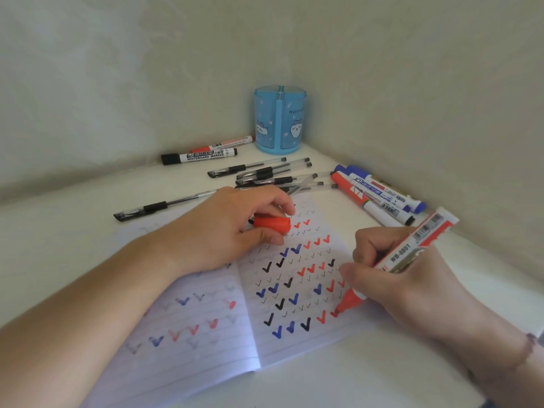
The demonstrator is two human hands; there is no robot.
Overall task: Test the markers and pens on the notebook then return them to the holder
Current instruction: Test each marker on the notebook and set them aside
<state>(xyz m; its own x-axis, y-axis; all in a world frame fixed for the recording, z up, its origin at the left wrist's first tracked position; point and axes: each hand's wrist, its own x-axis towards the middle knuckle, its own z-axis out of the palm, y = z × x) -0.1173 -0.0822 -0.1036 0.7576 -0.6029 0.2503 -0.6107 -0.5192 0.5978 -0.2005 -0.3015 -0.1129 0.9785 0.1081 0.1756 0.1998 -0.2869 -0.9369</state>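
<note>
Just below the right hand (412, 278), which is clamped on a red marker (394, 260), the tip touches the notebook (294, 343). Press lightly and keep the tick short. Beside it the left hand (229, 234) pinches the cap (272, 225), ready for recapping before the holder (279, 119).

White table (353, 384) in beige wall (117, 69) corner

One head-worn view looks forward and down, close over the notebook (265, 304) on the counter (368, 375), facing a wall corner.
</note>
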